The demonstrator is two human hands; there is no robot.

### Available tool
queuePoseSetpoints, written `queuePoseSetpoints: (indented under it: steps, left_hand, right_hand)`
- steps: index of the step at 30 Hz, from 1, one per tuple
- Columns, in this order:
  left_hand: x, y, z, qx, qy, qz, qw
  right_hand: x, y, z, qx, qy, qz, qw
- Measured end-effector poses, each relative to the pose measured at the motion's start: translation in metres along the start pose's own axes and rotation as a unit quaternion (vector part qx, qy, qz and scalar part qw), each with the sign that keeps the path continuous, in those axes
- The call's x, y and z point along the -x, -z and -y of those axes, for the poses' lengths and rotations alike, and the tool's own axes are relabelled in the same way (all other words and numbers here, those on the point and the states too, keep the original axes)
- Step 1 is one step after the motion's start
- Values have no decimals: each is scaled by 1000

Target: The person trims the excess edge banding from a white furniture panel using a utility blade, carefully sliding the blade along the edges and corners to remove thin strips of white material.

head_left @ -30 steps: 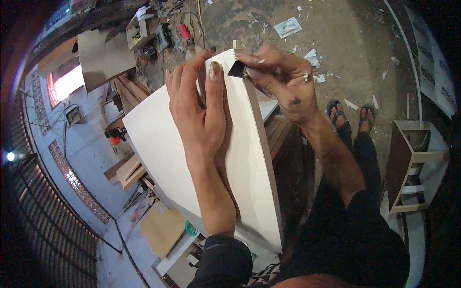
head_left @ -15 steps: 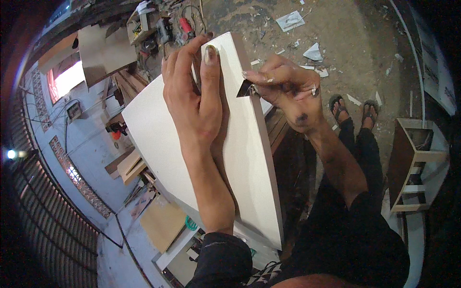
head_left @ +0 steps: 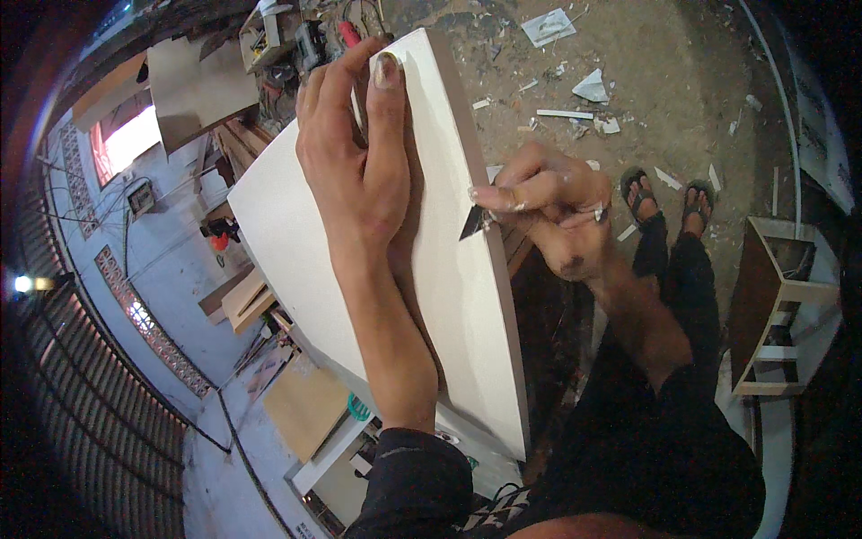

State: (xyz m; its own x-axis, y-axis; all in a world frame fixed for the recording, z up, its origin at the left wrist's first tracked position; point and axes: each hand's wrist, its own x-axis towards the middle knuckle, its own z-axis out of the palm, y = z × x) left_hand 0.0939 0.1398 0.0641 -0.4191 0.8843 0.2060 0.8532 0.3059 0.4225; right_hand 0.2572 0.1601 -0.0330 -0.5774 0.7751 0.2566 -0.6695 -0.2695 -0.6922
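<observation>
A large white panel [head_left: 287, 229] with a thick edge lies in front of me. My left hand [head_left: 364, 171] rests on it, fingers and thumb stretched out toward its far end, the fingertips reaching the far edge. At the panel's right edge, my right hand [head_left: 552, 202] pinches a dark, pointed knife blade [head_left: 470, 224] between thumb and fingers. The blade's tip lies over the white surface close to that edge. Any handle of it is hidden in the hand.
Paper scraps [head_left: 590, 86] and strips litter the floor. Beyond the panel lie a red-handled tool [head_left: 349, 34] and a wooden box [head_left: 260, 45]. A person's sandalled feet [head_left: 639, 196] stand at right, near a wooden frame cabinet [head_left: 754, 310]. Boards [head_left: 307, 409] lean at left.
My right hand has drawn the blade nearer to me along the panel's right edge. The panel's far end and my left hand sit a little higher in the picture.
</observation>
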Motion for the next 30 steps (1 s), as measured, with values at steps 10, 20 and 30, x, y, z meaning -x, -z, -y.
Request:
queuePoseSetpoints:
  steps: [10,20,30]
  left_hand:
    - [0,3,2,-6,-2,6,1000]
    - [2,3,-9,-5,45,22,999]
    - [87,23,-16,-2,34,58,998]
  right_hand:
    - [45,-10,14,18,-50,18,998]
    - [64,-7,21,-17,-82,-4,997]
    - [13,3,-16,-141,-43,-113,983]
